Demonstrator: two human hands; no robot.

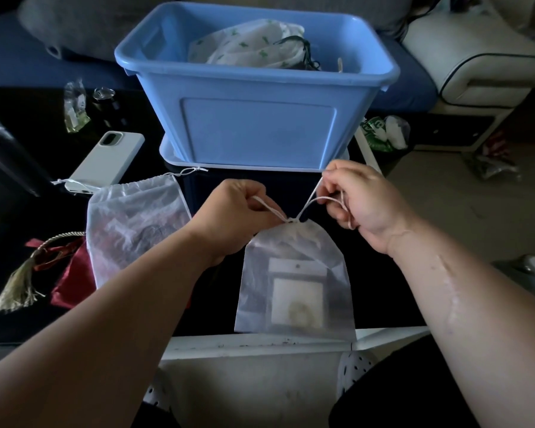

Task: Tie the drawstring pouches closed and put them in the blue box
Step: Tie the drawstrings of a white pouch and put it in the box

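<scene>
My left grip (238,211) and right grip (352,199) each pinch the white cord (322,198) of the cinched pouch (294,282), which lies on the table (377,298) near the blue box (260,125).

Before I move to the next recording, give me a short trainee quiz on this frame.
1. True or false: the blue plastic box already holds a white pouch with green print.
2. The left hand and right hand both grip: A) the white cords of the translucent white drawstring pouch; B) a white phone; C) a gold tassel.
3. How many other pouches lie left of it?
Key: 1 true; 2 A; 3 two, a second translucent white pouch and a red satin pouch.
</scene>
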